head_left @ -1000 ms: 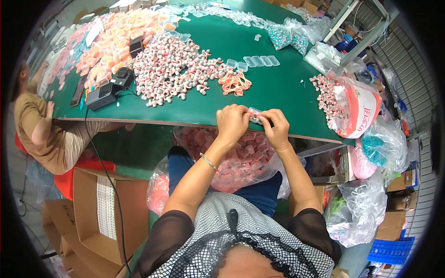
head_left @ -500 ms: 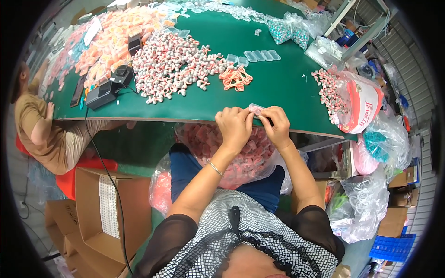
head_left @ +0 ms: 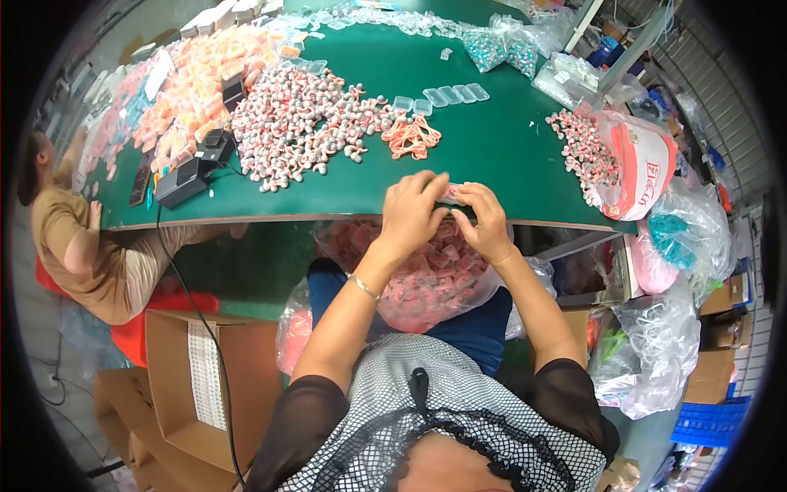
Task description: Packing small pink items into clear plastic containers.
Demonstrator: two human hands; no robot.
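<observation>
My left hand (head_left: 411, 211) and my right hand (head_left: 484, 220) meet at the near edge of the green table (head_left: 492, 156). Together they pinch a small clear plastic case (head_left: 452, 194) with something pink in it. Under my hands, on my lap, lies a big clear bag of filled pink cases (head_left: 426, 275). A small bunch of orange earpieces (head_left: 411, 135) lies just beyond my hands, and a row of empty clear cases (head_left: 447, 96) sits behind it.
A wide heap of red-and-white pieces (head_left: 307, 119) and a heap of orange packets (head_left: 193, 90) cover the table's left. A black device (head_left: 193, 168) with a cable sits near the left edge. Another person (head_left: 78, 238) sits at left. Bags (head_left: 635, 164) and cardboard boxes (head_left: 205, 377) surround me.
My two hands have stayed together on the small case at the table edge, with only the fingers shifting a little. The view has tilted slightly.
</observation>
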